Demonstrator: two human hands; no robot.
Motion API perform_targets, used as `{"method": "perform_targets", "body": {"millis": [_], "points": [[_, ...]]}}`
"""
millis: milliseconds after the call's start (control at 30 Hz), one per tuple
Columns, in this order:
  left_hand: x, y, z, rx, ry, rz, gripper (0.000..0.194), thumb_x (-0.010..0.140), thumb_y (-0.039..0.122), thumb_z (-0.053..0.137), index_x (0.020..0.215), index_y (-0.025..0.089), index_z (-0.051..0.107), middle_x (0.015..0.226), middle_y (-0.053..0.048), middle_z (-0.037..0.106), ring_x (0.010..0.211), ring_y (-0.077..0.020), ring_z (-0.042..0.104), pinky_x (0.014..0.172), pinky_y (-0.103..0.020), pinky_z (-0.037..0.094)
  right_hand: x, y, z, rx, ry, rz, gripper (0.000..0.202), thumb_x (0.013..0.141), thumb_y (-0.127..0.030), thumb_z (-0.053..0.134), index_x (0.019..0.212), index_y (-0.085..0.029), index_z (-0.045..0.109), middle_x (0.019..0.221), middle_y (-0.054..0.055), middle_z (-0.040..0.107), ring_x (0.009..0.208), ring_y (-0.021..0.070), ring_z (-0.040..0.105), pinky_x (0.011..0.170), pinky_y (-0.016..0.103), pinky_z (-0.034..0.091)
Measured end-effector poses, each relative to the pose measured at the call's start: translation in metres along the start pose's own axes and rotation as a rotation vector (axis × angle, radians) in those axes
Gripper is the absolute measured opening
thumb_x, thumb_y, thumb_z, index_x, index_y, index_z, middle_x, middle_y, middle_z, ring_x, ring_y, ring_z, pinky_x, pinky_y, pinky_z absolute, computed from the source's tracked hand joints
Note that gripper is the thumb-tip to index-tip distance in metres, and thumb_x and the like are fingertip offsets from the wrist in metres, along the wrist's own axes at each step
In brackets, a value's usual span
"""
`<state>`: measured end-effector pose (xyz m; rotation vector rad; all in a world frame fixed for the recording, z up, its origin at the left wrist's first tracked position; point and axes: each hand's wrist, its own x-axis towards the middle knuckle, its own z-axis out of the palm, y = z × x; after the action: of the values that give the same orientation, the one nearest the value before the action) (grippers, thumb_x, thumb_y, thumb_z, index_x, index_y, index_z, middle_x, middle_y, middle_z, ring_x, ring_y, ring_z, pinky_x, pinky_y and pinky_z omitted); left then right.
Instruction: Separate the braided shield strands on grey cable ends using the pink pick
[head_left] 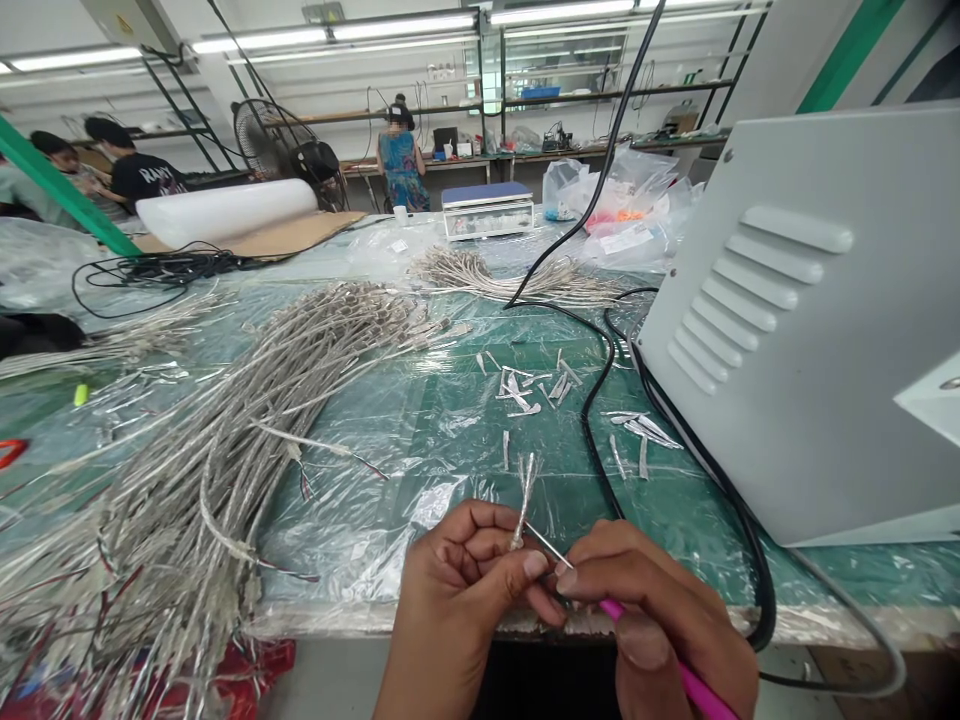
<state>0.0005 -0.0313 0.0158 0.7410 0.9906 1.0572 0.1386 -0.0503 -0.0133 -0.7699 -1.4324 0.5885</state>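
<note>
Near the table's front edge, my left hand pinches a cable end, whose frayed silvery shield strands point up and fan out at the tip. My right hand grips a thin tool with a pink handle and a slim metal shaft. The shaft's tip touches or lies close beside the braid, just above my left thumb; which of the two I cannot tell. Most of the cable below my left fingers is hidden. Strips of silvery foil lie scattered on the table beyond my hands.
A large bundle of cables covers the left side, with another pile farther back. A grey metal machine stands at the right, black cords running past it. Behind are a scale, plastic bags and several people.
</note>
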Motion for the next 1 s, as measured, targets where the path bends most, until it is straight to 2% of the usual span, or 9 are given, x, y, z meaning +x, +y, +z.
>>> {"method": "perform_targets", "body": {"millis": [367, 667, 1000], "points": [[0.0012, -0.0016, 0.0006, -0.051, -0.004, 0.001, 0.015, 0.076, 0.014, 0.076, 0.083, 0.014, 0.063, 0.060, 0.000, 0.072, 0.048, -0.0125, 0.067, 0.052, -0.020, 0.052, 0.0039, -0.0022, -0.0014, -0.030, -0.066, 0.036, 0.029, 0.098, -0.033, 0.045, 0.087, -0.017, 0.066, 0.072, 0.005, 0.064, 0.065, 0.0160, 0.061, 0.056, 0.028, 0.046], [0.0009, -0.0009, 0.0012, -0.008, 0.012, 0.019, 0.015, 0.076, 0.017, 0.077, 0.082, 0.014, 0.064, 0.060, 0.001, 0.071, 0.049, -0.0105, 0.065, 0.055, -0.019, 0.053, 0.0044, -0.0019, 0.0036, -0.024, 0.015, 0.019, 0.027, 0.098, -0.028, 0.045, 0.085, -0.016, 0.066, 0.069, 0.004, 0.062, 0.065, 0.0165, 0.061, 0.057, 0.029, 0.045], [0.0004, -0.0023, 0.0073, 0.042, 0.116, 0.036, 0.021, 0.069, 0.018, 0.082, 0.079, 0.015, 0.064, 0.059, 0.002, 0.071, 0.051, -0.0102, 0.064, 0.054, -0.018, 0.053, -0.0024, 0.0022, -0.0006, -0.028, -0.010, 0.033, 0.023, 0.096, -0.024, 0.045, 0.091, -0.016, 0.066, 0.075, 0.005, 0.062, 0.071, 0.0182, 0.062, 0.061, 0.031, 0.046]]}}
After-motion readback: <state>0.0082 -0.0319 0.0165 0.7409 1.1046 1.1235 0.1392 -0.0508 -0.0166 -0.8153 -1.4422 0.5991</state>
